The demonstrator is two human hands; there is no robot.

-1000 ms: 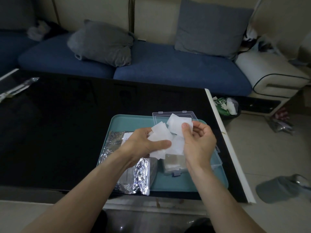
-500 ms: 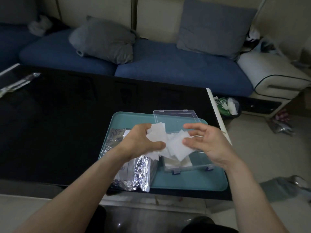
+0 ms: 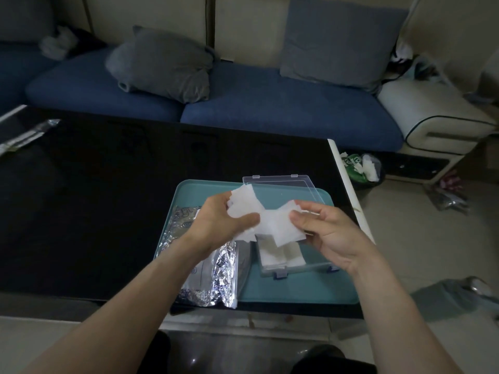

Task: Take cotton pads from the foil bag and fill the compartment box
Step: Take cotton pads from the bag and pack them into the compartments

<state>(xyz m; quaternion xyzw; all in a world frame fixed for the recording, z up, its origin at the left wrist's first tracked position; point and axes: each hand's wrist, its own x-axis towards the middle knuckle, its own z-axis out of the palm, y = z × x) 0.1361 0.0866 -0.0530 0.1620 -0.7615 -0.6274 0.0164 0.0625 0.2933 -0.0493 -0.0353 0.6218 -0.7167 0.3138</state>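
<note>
tray [image 3: 297, 290] on the dark table carries everything: foil bag [image 3: 213, 276] on its left, clear compartment box [image 3: 283, 261] on its right with the lid flipped back. box sits right below both hands. left hand [image 3: 218, 225] grips a messy bunch of cotton pads [image 3: 243, 206]; right hand [image 3: 324, 230] pinches one pad's edge, so i'd guess it drops that one straight down.

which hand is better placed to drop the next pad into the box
Right. The right hand pinches a pad directly above the open box; the left hand holds the bunch nearer the foil bag.
</note>
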